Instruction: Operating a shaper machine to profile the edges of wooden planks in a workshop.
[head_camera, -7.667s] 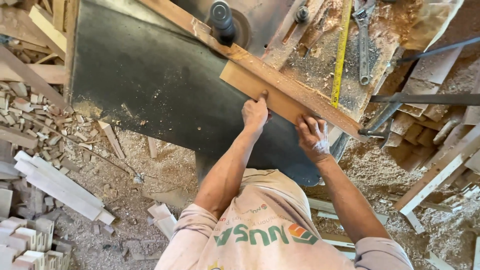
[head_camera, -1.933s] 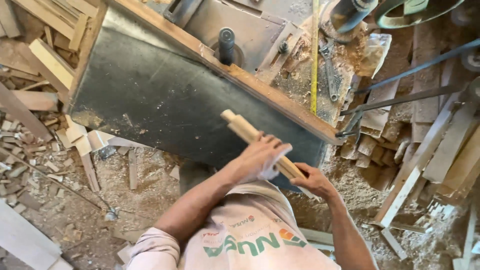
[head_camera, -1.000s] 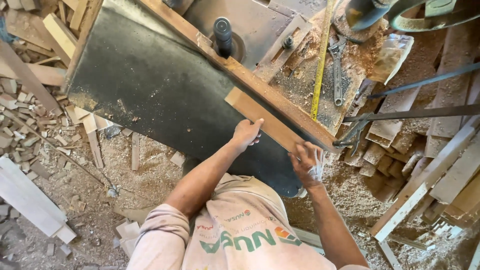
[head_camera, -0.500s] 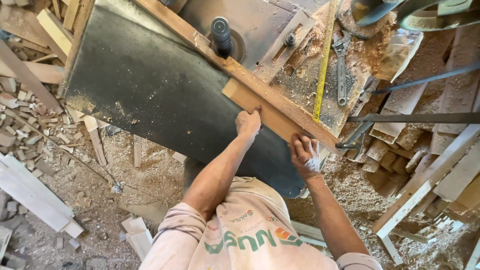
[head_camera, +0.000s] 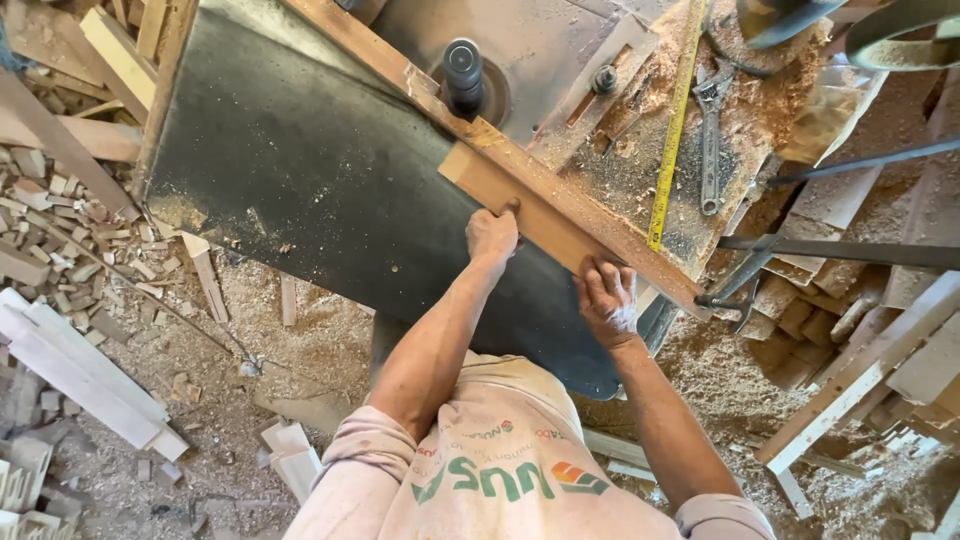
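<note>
I see a pale, flat wooden strip (head_camera: 530, 205) lying along the fence rail (head_camera: 420, 85) (sawdust everywhere); my left hand (head_camera: 492, 235) and right hand (head_camera: 607, 300) press it, fingers flattened.

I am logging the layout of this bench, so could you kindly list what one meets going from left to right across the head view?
Pile of small pale wood offcuts on the floor → dark flat machine table → left hand → right hand → yellow tape measure → grey metal wrench → stacked wooden blocks.
</note>
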